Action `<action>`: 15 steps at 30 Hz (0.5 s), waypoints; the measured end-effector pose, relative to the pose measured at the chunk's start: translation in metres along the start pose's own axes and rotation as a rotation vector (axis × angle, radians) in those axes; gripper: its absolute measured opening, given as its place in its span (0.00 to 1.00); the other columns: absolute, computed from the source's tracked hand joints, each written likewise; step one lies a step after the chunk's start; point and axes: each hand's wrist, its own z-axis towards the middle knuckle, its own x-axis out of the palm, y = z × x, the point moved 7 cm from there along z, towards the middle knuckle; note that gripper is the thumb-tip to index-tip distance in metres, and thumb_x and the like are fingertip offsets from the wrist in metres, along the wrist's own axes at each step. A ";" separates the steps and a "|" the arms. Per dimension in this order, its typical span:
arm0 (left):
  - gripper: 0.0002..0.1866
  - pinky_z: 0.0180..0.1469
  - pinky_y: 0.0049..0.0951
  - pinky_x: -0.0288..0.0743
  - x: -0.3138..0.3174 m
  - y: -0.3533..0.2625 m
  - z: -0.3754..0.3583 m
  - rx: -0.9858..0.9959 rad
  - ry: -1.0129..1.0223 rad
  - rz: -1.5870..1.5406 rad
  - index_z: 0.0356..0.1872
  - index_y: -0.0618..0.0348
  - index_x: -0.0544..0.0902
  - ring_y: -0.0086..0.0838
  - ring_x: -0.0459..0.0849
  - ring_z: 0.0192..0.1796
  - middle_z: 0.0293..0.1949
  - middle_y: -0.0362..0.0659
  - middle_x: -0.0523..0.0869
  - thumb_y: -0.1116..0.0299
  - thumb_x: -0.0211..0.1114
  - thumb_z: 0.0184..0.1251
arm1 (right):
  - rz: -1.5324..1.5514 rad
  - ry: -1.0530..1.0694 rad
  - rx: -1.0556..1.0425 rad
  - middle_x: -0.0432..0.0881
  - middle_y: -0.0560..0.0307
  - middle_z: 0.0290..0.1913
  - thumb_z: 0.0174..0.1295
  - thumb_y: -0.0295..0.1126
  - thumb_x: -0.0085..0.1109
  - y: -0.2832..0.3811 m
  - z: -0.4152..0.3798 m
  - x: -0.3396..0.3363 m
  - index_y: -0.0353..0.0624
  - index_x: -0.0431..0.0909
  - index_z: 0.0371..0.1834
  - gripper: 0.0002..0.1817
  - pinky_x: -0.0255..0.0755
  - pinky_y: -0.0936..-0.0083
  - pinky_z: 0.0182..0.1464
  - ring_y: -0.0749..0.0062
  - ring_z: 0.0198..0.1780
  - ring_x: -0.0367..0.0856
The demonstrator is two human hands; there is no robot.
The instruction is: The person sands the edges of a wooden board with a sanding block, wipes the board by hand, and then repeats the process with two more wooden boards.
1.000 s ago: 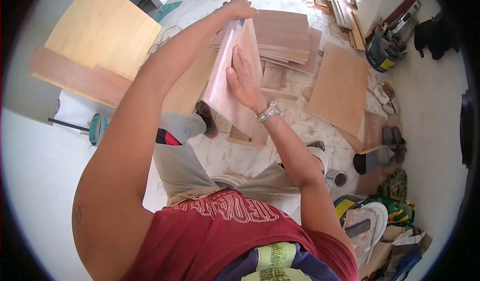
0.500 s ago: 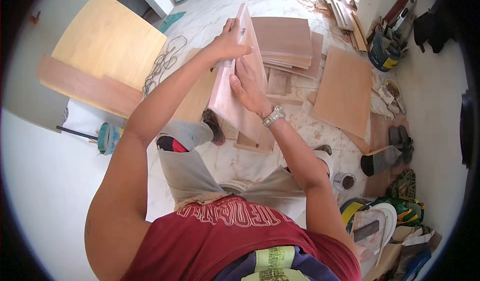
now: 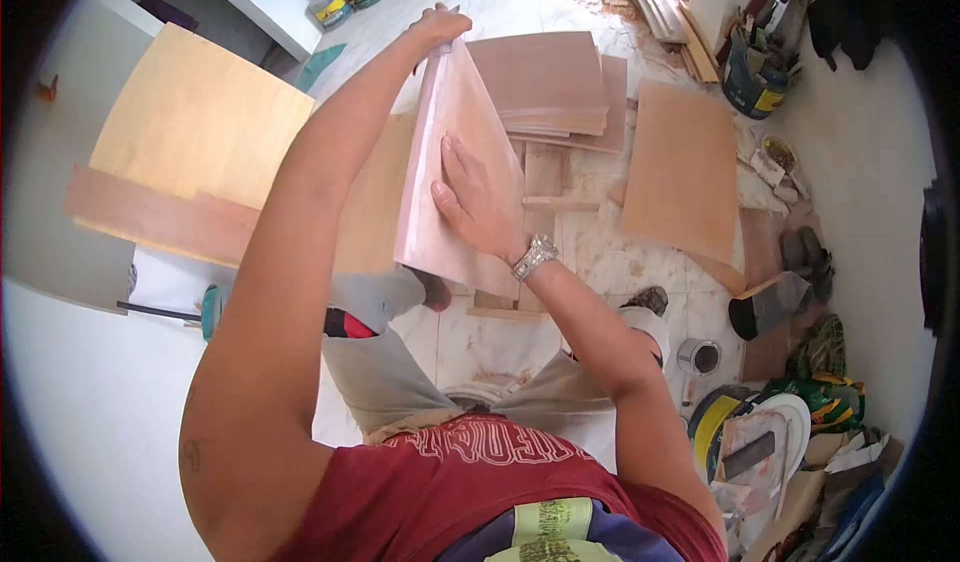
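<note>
A pinkish wooden panel stands tilted on its edge in front of me, its narrow long edge facing up and left. My left hand is at the far end of that edge, fingers closed around a small greyish piece that I cannot make out; it rests against the edge. My right hand, with a metal watch on its wrist, lies flat against the panel's broad face, fingers stretched out. The panel's lower side, near my feet, is partly hidden.
Behind the panel lies a stack of brown boards. A single board lies to the right, and a large pale board leans at left. Buckets, an open tin and sandals line the right side. Wood scraps lie farther back.
My left hand has slid away from me along the panel's edge to its far end. My right hand has shifted slightly left and nearer with the panel, which has tilted more face-up.
</note>
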 end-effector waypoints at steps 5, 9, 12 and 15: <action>0.62 0.63 0.39 0.76 -0.009 -0.021 -0.090 0.085 0.277 -0.159 0.80 0.71 0.47 0.48 0.78 0.63 0.69 0.64 0.70 0.50 0.72 0.49 | -0.001 -0.006 0.001 0.50 0.25 0.79 0.78 0.46 0.41 -0.001 0.000 0.001 0.23 0.49 0.78 0.38 0.45 0.56 0.81 0.35 0.80 0.50; 0.62 0.77 0.61 0.56 0.016 -0.002 -0.029 0.478 0.006 -0.013 0.82 0.63 0.43 0.66 0.52 0.79 0.79 0.70 0.47 0.51 0.72 0.52 | 0.004 0.003 -0.047 0.49 0.27 0.80 0.77 0.44 0.41 -0.009 0.001 0.006 0.23 0.49 0.78 0.38 0.43 0.57 0.81 0.37 0.81 0.47; 0.60 0.79 0.66 0.34 0.032 0.008 0.005 0.361 0.062 0.112 0.81 0.68 0.38 0.57 0.27 0.83 0.81 0.65 0.28 0.44 0.63 0.58 | -0.020 0.043 -0.023 0.47 0.31 0.82 0.78 0.44 0.40 -0.004 0.003 0.002 0.26 0.47 0.80 0.37 0.39 0.59 0.82 0.42 0.83 0.45; 0.50 0.74 0.78 0.36 0.013 -0.013 -0.047 0.298 0.056 0.265 0.80 0.69 0.36 0.51 0.27 0.84 0.82 0.62 0.28 0.50 0.51 0.69 | -0.005 0.014 -0.054 0.47 0.31 0.82 0.78 0.44 0.40 -0.005 0.003 0.003 0.26 0.47 0.80 0.38 0.40 0.58 0.82 0.42 0.83 0.45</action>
